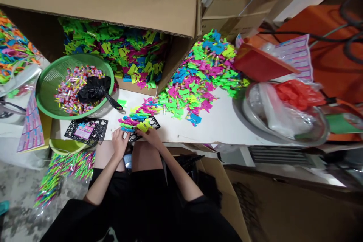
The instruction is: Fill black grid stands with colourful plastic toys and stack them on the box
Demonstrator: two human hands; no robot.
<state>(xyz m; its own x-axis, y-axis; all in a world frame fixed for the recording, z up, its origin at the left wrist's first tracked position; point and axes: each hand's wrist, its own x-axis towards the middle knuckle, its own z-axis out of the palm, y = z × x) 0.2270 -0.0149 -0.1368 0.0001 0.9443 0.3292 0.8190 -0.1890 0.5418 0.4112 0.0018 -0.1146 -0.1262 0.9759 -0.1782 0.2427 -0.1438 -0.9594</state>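
Note:
Small bright plastic pieces (132, 121) in pink, blue, green and yellow stand in close rows over a black perforated rack (154, 122) at the front edge of the table. On the near left of these rows, my left hand (120, 142) has its fingers closed at a blue plastic piece (127, 129). My right hand (151, 137) pinches a yellow plastic piece (143, 126) at the near right corner of the rows. Its fingertips are partly hidden by the piece. Behind the hands, a loose heap of similar pieces (195, 83) spreads over the table.
A green basket (41, 96) holds small wrapped items and a black plastic bag (95, 90). Beside it lies another black rack (99, 130) with a printed card. An open cardboard box (127, 7) full of plastic pieces stands behind. A metal bowl (314, 136) with plastic bags sits right.

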